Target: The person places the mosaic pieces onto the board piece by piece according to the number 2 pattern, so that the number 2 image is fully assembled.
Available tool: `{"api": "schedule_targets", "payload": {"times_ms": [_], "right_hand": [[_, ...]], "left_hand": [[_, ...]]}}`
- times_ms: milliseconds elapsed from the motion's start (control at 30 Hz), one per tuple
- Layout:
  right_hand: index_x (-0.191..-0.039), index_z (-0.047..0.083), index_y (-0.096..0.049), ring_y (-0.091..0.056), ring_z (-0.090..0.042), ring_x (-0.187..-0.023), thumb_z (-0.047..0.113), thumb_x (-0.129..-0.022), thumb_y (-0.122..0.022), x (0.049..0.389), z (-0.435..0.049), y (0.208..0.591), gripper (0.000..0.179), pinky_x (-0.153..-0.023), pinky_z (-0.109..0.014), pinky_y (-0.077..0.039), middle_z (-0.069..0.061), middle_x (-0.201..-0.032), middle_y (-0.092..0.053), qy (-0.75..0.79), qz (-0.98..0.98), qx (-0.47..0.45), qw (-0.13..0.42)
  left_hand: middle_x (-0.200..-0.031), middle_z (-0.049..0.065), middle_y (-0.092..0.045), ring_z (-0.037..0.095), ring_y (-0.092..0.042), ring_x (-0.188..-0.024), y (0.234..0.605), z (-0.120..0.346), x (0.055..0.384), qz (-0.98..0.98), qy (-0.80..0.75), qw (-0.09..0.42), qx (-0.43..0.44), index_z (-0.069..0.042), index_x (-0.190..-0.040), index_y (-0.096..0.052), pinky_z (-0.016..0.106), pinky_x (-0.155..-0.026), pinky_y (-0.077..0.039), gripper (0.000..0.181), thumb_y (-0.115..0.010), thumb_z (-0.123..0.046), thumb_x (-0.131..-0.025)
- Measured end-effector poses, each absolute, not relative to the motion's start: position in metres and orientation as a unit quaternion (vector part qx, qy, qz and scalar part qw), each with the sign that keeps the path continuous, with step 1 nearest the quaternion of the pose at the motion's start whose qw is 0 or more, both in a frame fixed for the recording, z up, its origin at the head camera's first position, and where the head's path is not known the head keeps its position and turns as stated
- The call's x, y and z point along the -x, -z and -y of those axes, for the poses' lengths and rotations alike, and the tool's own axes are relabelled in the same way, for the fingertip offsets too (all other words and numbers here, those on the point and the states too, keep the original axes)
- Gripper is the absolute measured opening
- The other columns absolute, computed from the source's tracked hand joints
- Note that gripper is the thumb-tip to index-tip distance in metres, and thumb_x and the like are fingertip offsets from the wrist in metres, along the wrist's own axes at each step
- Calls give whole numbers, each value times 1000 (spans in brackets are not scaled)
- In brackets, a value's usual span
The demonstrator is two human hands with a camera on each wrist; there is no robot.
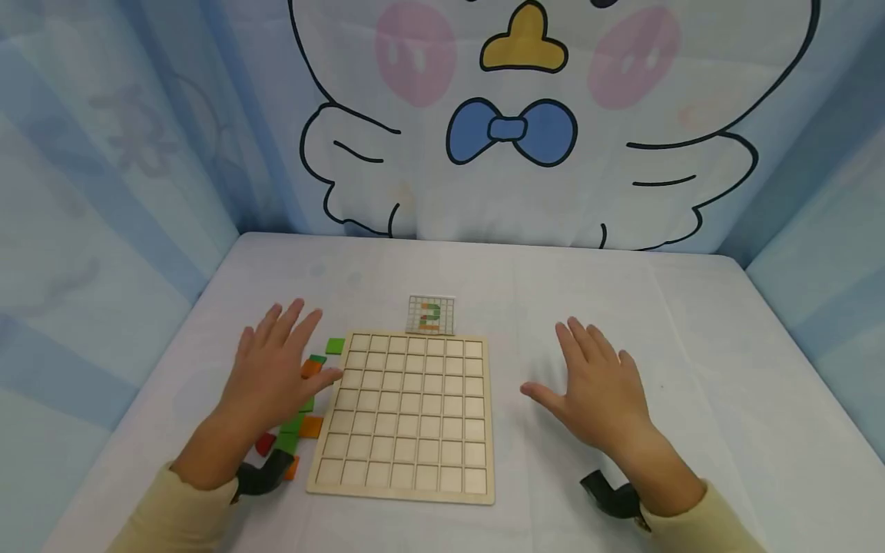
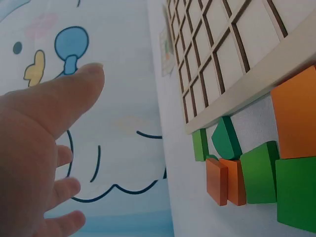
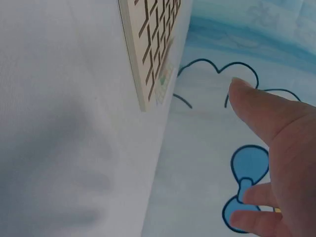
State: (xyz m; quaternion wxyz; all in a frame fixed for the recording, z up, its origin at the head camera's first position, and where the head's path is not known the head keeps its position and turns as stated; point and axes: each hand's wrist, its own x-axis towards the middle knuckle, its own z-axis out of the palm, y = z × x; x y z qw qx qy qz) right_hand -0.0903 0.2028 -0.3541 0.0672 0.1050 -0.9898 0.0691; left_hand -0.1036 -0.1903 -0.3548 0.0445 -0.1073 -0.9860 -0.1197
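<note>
A wooden grid board [image 1: 408, 415] with square cells lies mid-table, no pieces in its cells. My left hand [image 1: 266, 384] hovers with spread fingers over the coloured pieces at the board's left side, its thumb overlapping the board's edge in the head view. Those pieces include a green square [image 1: 335, 346], an orange piece [image 1: 311, 427], a red piece [image 1: 265, 443] and a dark green rounded piece [image 2: 226, 138]; the left hand hides some of them. To the right of the board, my right hand [image 1: 598, 392] is held above the table, fingers extended, holding nothing.
A small pattern card [image 1: 432, 315] with a green, orange and red figure on a grid lies at the board's far edge. White cloth covers the table [image 1: 691, 346]. Printed curtains [image 1: 512, 200] stand behind and at both sides. Black straps [image 1: 611, 495] are on both wrists.
</note>
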Motion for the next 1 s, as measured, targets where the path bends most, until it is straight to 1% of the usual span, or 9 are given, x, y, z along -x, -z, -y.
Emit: {"api": "schedule_targets", "payload": {"times_ms": [67,133,200,367,533,667,800,900,1000], "right_hand": [[-145,-7,-44,-40,-46,-135,57,-83,-74,90,-200,358,95,-100,-67,-38,-25,-150,-42,-84,984,-130,83],[-143,-9,-47,-44,-45,-132,54,-81,-78,91,-197,362,93,-98,-64,-42,-24,-147,-46,-108,978,-154,90],[-141,-8,-49,-47,-44,-130,50,-80,-80,91,-195,366,91,-97,-62,-44,-23,-145,-49,-139,971,-174,89],[-140,-3,-53,-51,-40,-127,45,-77,-85,90,-189,374,86,-96,-61,-44,-19,-140,-55,-190,958,-203,74],[-138,0,-55,-53,-36,-125,44,-75,-86,91,-183,380,83,-96,-58,-45,-15,-136,-59,-204,951,-221,65],[-136,-1,-57,-54,-36,-124,43,-73,-88,92,-177,384,83,-97,-57,-45,-15,-134,-61,-218,947,-232,52],[-136,-2,-56,-53,-37,-126,38,-76,-87,93,-173,386,79,-102,-54,-43,-15,-135,-60,-240,943,-229,10],[-137,-2,-55,-52,-36,-127,34,-79,-86,93,-171,387,75,-105,-52,-42,-16,-137,-58,-253,942,-220,-25],[-136,-1,-56,-52,-35,-128,32,-80,-85,93,-168,388,71,-105,-50,-41,-15,-136,-58,-260,940,-218,-43]], "left_hand": [[-154,25,-36,47,-28,-141,357,191,106,982,125,66,122,0,-148,-44,71,-108,-24,83,-80,-39,-85],[-148,24,-44,47,-36,-137,359,192,108,978,137,76,136,2,-143,-49,70,-105,-30,78,-83,-33,-83],[-146,23,-48,46,-39,-135,360,193,109,974,157,75,143,2,-141,-51,67,-105,-33,75,-85,-29,-81],[-139,23,-54,43,-44,-132,364,195,111,965,199,76,156,2,-137,-56,60,-106,-37,68,-86,-22,-81],[-134,23,-58,42,-49,-127,369,197,116,958,218,83,166,3,-132,-59,58,-103,-40,58,-83,-16,-83],[-134,24,-56,43,-48,-127,374,199,123,959,227,57,157,3,-133,-59,58,-104,-39,54,-80,-14,-87],[-135,25,-55,44,-46,-128,377,200,131,962,232,23,144,2,-133,-59,59,-105,-39,49,-76,-14,-90],[-135,24,-56,43,-47,-128,379,201,136,964,229,9,137,1,-132,-61,58,-105,-39,46,-75,-13,-91],[-135,23,-56,43,-47,-128,379,200,141,965,228,-4,130,0,-132,-62,58,-105,-39,44,-75,-13,-91]]}}
